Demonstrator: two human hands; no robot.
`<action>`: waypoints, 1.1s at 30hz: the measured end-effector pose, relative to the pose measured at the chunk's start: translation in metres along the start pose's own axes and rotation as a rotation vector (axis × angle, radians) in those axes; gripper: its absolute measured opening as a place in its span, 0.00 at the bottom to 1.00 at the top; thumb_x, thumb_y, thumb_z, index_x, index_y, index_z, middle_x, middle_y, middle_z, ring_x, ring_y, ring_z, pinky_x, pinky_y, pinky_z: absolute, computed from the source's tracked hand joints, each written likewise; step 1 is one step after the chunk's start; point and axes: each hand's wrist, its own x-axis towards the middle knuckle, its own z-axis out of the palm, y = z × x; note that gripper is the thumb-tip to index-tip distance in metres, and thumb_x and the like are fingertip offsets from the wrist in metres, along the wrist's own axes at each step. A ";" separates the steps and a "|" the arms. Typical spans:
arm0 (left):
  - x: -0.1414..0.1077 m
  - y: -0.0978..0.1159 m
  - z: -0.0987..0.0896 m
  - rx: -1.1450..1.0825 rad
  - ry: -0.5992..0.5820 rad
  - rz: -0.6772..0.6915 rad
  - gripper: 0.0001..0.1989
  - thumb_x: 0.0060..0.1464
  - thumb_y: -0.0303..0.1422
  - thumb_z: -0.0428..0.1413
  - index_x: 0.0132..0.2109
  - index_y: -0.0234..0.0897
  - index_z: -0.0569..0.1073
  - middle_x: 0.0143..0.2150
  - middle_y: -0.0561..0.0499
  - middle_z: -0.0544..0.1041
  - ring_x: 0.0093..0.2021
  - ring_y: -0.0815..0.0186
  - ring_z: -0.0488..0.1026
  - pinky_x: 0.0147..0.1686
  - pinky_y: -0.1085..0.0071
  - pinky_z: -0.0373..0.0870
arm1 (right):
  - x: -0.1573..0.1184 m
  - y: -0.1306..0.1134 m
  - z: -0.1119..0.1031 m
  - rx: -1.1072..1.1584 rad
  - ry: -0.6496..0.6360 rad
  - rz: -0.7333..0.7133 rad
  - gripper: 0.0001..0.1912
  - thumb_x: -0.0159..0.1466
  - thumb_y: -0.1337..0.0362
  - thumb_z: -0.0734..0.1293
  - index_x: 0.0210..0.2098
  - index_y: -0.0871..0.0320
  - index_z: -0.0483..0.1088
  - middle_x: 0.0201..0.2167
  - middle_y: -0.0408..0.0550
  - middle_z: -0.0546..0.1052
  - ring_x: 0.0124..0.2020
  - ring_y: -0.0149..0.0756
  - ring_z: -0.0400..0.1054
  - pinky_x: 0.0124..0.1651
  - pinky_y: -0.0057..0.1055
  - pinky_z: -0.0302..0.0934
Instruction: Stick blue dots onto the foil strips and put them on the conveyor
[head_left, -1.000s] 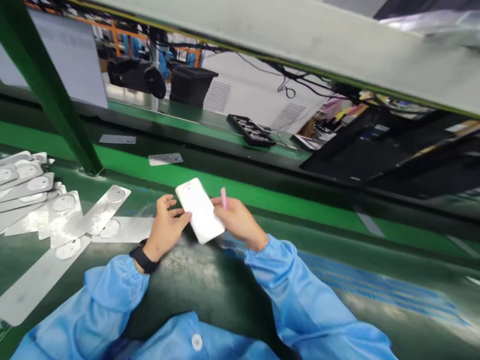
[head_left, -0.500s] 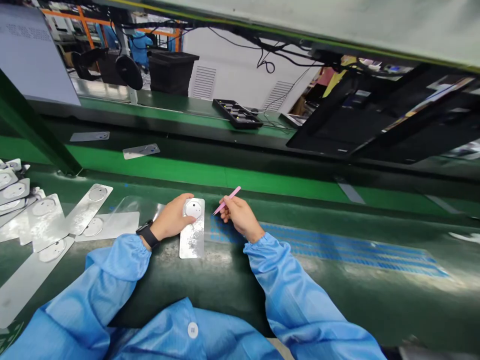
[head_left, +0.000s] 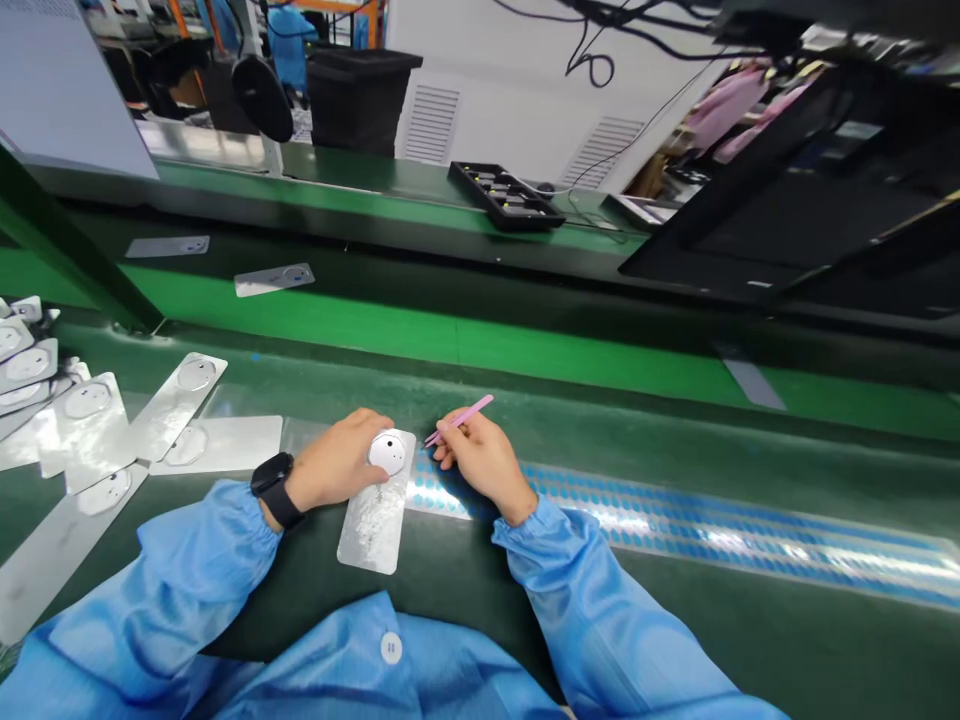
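My left hand (head_left: 337, 462) grips the upper end of a pale flat plate (head_left: 373, 525), with the thumb beside its white round part. The plate lies at a slant on the green bench. Between the fingers of my right hand (head_left: 484, 458) are pink tweezers (head_left: 469, 411), whose tips point left, near the left end of a clear strip with rows of small blue dots (head_left: 645, 505). The strip runs off to the right, partly under my right hand and sleeve.
Several similar plates (head_left: 97, 430) lie piled and overlapping at the left. Two more (head_left: 274, 280) rest beyond the bench. A green post (head_left: 75, 250) rises at the left. A black tray (head_left: 506, 197) sits at the back, near dark panels (head_left: 810, 200).
The view has shifted. The plate in my left hand is now tilted, its lower end swung left. The pink tweezers lie at a flatter angle in my right hand.
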 end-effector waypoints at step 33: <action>-0.003 -0.003 0.013 0.160 -0.026 0.119 0.20 0.49 0.35 0.63 0.48 0.32 0.71 0.47 0.46 0.72 0.48 0.57 0.64 0.52 0.63 0.61 | -0.013 -0.011 0.028 0.118 -0.022 0.139 0.17 0.55 0.51 0.69 0.25 0.59 0.66 0.14 0.43 0.73 0.14 0.29 0.67 0.18 0.24 0.63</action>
